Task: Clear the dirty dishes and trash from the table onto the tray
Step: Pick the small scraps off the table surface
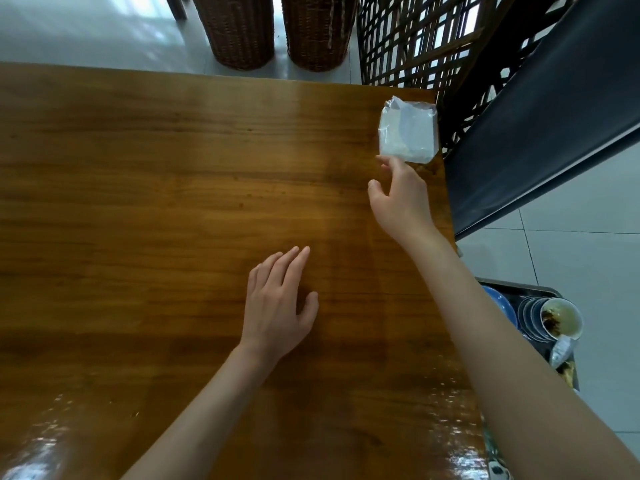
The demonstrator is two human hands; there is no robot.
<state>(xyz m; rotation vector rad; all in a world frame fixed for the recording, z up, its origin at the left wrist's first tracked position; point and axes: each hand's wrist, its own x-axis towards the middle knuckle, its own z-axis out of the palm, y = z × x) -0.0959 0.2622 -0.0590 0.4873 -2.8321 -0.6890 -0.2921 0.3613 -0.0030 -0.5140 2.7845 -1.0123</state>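
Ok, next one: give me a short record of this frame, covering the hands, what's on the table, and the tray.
table: wooden table
on table: one clear plastic packet, at the far right corner
right hand: reaches to the packet's near edge, thumb and forefinger apart; grip cannot be told
left hand: flat on the tabletop, holds nothing
tray: beside the table, at the right; holds stacked blue dishes, a white bowl with food residue, a wrapper
task state: packet not yet on tray

Left hand flat on wooden table. Right hand touching near edge of clear plastic packet, thumb off it, grip unclear. Loaded tray bottom right.
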